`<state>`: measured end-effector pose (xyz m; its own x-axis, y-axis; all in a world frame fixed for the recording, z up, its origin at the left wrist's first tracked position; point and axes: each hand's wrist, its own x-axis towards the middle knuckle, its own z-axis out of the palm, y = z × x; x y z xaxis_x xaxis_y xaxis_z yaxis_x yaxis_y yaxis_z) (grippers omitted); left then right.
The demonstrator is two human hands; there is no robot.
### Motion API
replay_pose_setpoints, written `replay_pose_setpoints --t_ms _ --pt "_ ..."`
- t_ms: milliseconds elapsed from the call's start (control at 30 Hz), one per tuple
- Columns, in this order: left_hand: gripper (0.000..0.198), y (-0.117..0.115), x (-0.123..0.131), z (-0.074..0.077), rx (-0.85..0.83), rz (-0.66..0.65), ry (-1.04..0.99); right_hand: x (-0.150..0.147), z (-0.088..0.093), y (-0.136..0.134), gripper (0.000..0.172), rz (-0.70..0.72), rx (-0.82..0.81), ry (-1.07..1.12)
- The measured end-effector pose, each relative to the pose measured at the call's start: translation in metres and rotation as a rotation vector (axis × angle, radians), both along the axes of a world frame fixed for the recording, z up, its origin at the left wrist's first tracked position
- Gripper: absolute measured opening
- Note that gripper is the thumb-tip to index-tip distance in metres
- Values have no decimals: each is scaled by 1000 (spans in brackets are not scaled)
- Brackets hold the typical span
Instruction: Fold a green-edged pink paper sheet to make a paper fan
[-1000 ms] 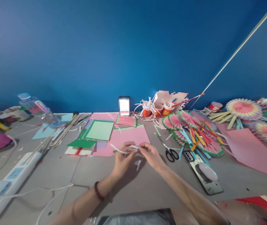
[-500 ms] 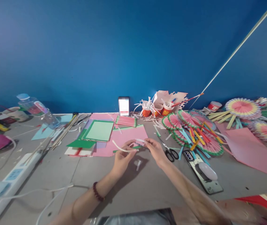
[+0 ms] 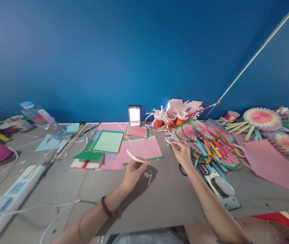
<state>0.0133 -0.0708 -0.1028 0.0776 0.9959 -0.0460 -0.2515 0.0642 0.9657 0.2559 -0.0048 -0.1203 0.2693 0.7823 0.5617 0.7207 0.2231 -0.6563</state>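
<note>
My left hand [image 3: 135,172] pinches a curved white strip [image 3: 132,156], whose free end sticks up to the left above the pink paper [image 3: 144,147]. My right hand [image 3: 182,152] is closed on a thin, curled white strip [image 3: 168,139], out to the right near the folded pink paper fans [image 3: 189,132]. A short pale strip [image 3: 150,179] lies on the table just right of my left hand. Scissors [image 3: 182,170] lie mostly hidden beneath my right hand and wrist, with one black handle loop showing.
Red paper cups [image 3: 181,119] holding white strips and pens stand along the wall. A phone [image 3: 219,186] with a white mouse on it lies at right. Further left are green-bordered paper [image 3: 108,141], a bottle [image 3: 43,118] and a power strip [image 3: 12,200].
My right hand has moved right and away from my left hand, carrying a thin white strip. My left hand has stayed nearly in place with its strip.
</note>
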Motion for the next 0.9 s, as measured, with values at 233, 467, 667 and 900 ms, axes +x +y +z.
replay_pose_setpoints --t_ms 233,467,667,900 --pt "44 -2 0 1 -38 -39 15 11 -19 8 24 54 -146 -140" --pt "78 -8 2 0 22 -150 162 -21 2 -9 20 239 -160 -1" --pt "90 -12 4 -10 18 -245 265 -73 25 -45 22 720 -490 385" --pt "62 -10 3 -19 96 -289 325 -85 25 -57 17 793 -579 464"
